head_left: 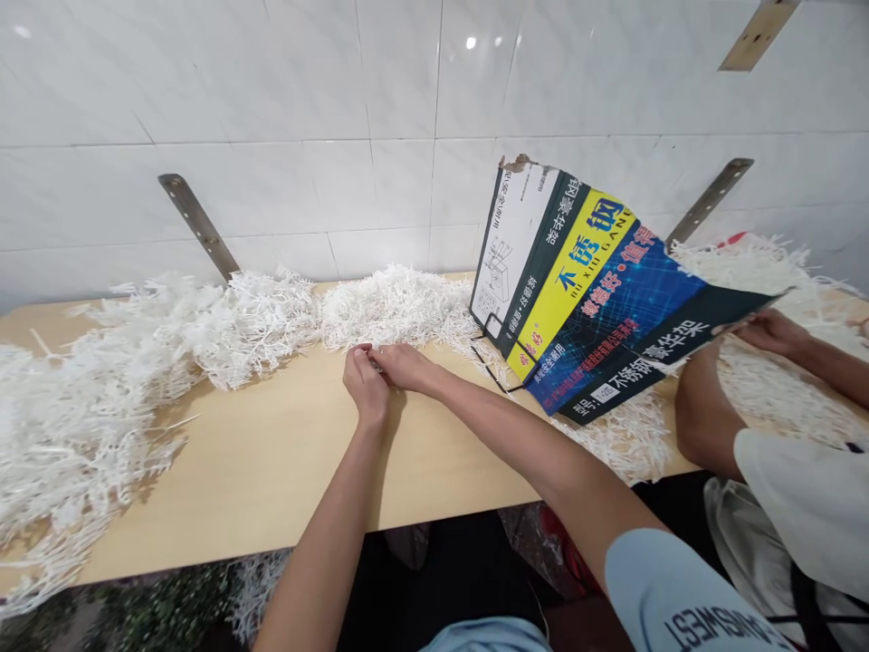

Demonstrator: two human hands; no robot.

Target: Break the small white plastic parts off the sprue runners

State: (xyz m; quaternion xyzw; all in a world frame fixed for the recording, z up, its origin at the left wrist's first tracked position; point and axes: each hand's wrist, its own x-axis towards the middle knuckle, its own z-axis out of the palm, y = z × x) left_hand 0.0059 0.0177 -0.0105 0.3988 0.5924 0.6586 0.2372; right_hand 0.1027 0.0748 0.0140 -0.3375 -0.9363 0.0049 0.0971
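My left hand [367, 382] and my right hand [402, 366] meet above the wooden tabletop [272, 462], fingers curled together. Whatever lies between the fingertips is hidden or too small to name. Just beyond them sits a heap of white, branching plastic-looking strands [397, 308]. Another white pile of such strands [251, 321] lies to the left of my hands and runs on toward the table's left end.
A printed cardboard sheet [584, 299] stands tilted in a black wire holder [506, 353] on my right. Behind it a co-worker's hand [774, 332] is beside more white strands [787, 389]. A tiled wall [407, 91] with metal brackets [200, 226] backs the table.
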